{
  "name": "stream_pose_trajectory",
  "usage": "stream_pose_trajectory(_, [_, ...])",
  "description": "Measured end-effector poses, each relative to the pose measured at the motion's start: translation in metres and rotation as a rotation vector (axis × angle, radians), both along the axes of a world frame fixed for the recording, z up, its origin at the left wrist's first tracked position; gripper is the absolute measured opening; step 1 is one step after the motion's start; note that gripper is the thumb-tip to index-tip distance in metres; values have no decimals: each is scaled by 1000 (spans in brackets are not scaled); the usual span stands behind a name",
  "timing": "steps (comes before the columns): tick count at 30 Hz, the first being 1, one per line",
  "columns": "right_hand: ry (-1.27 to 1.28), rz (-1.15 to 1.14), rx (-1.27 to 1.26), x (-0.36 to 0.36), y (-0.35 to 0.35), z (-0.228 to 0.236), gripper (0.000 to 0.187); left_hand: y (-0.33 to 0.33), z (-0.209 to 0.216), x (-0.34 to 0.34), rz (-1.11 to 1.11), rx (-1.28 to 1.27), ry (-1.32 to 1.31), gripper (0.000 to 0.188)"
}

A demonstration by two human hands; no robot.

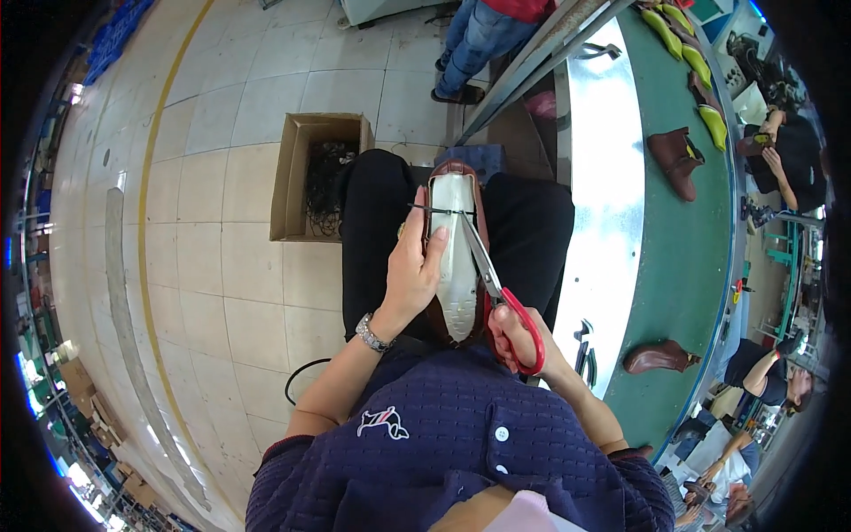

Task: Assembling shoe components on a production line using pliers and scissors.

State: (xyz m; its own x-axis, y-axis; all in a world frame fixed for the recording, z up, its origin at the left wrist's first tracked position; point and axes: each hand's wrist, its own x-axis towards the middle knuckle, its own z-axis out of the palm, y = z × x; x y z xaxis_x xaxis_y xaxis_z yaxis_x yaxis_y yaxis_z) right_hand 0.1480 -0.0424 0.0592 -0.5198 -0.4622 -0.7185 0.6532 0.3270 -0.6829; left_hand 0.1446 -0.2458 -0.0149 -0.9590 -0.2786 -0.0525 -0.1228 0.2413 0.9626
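A brown leather shoe (458, 293) lies upside down on my lap, its pale underside facing up. My left hand (417, 266) grips it along the left side, thumb resting on the underside. Across the toe half runs a thin black band (443, 210), with a loose end sticking out on the left; it looks like a cable tie. Red-handled scissors (489, 277) are in my right hand (511, 335), fingers in the handle loops. Their tips point away from me and meet the band near the middle of the underside. Whether the blades are apart is hard to make out.
An open cardboard box (288, 182) with dark strands inside stands left of my knees. On my right runs a metal bench top (607, 239) with pliers (582, 350), beside a green conveyor belt (660, 284) carrying brown boots (678, 162). Other people (483, 40) are nearby.
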Motion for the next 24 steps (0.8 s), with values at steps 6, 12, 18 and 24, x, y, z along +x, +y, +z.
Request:
stream_pose_trajectory(6, [171, -21, 128, 6, 8, 6, 37, -12, 15, -20, 61, -558, 273, 28])
stream_pose_trajectory(12, [393, -386, 162, -18, 62, -9, 38, -14, 15, -29, 96, -410, 351, 11])
stream_pose_trajectory(18, [806, -317, 1008, -61, 125, -74, 50, -12, 19, -22, 252, -102, 240, 7])
stream_pose_trajectory(24, [1214, -169, 1149, -72, 175, -135, 47, -1, 27, -26, 225, -362, 333, 4])
